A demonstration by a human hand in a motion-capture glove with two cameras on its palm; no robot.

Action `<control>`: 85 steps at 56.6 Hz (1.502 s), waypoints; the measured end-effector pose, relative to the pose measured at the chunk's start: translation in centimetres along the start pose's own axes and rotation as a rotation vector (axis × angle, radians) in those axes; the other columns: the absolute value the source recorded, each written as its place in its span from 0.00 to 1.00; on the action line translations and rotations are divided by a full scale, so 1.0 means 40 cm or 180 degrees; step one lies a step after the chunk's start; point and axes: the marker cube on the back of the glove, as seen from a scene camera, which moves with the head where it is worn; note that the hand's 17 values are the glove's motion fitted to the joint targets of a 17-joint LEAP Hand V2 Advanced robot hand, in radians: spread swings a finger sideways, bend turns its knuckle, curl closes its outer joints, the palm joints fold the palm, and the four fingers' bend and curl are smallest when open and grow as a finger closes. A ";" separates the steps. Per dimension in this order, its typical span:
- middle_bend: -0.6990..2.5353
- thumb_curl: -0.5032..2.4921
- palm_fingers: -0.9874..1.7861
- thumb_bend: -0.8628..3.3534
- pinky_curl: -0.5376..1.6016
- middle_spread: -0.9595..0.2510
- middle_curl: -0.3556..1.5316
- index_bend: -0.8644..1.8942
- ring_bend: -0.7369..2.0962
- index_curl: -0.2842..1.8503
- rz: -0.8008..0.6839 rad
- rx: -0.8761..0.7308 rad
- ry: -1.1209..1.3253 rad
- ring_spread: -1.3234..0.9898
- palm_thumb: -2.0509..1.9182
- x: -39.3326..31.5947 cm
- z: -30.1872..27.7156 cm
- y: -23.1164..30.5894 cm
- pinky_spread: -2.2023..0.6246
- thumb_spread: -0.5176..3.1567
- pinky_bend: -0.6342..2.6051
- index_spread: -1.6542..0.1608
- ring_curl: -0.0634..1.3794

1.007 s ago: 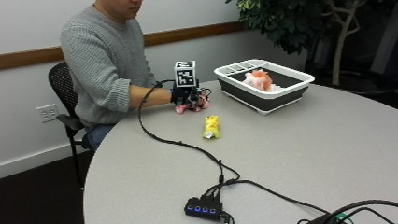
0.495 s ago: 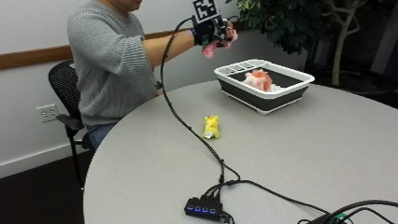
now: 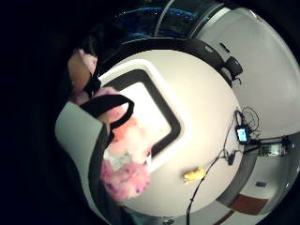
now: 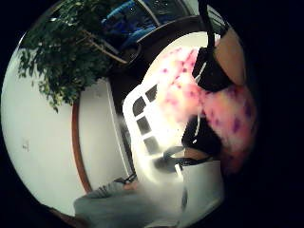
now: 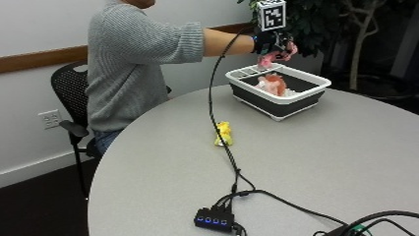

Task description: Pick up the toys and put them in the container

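Right hand (image 5: 272,43), upper centre of outside view, fingers curled around pink toy (image 5: 267,60), held in the air above the container (image 5: 278,105). Palm views add purple spots on the toy (image 4: 228,114). Orange toy (image 5: 274,83) inside container. Yellow toy (image 5: 223,133) on table (image 5: 340,162), mid-frame.

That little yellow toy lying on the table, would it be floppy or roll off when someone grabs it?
The yellow toy looks soft and lumpy, so it would probably squash a little when gripped. It lies flat and uneven on the table, so it seems unlikely to roll. Being small, it is likely light.
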 end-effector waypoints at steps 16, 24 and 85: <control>0.24 0.39 0.24 0.19 0.47 0.65 0.33 0.35 0.45 0.40 0.0092 -0.0556 0.0327 0.48 0.63 0.084 0.035 0.010 0.71 0.47 0.58 0.69 0.41; 0.24 0.36 0.26 0.20 0.45 0.68 0.31 0.36 0.40 0.36 -0.0150 -0.0553 0.0020 0.53 0.61 0.094 0.026 0.047 0.76 0.49 0.57 0.70 0.34; 0.41 0.29 0.51 0.20 0.37 0.56 0.43 0.42 0.45 0.32 0.1240 -0.1108 0.0472 0.44 0.58 0.713 0.326 0.712 0.78 0.53 0.43 0.68 0.30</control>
